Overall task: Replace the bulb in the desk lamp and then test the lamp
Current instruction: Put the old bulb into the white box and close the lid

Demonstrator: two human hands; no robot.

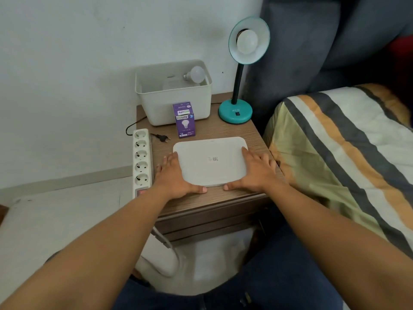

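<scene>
A teal desk lamp (pixel 235 111) stands at the back right of the wooden nightstand (pixel 225 130), its shade tilted toward me with a white bulb (pixel 247 42) screwed in. A second white bulb (pixel 195 74) lies in the open white bin (pixel 176 97) at the back. A purple bulb box (pixel 184 119) stands upright in front of the bin. A flat white lid (pixel 211 161) lies on the nightstand's front. My left hand (pixel 175 175) holds its left edge and my right hand (pixel 254 170) its right edge, thumbs along the near edge.
A white power strip (pixel 142 158) lies along the nightstand's left edge, its sockets vacant. The lamp's black plug (pixel 162 138) rests unplugged beside it. A striped bed cover (pixel 344 153) lies right of the nightstand, a dark headboard (pixel 312 52) behind the lamp, a wall to the left.
</scene>
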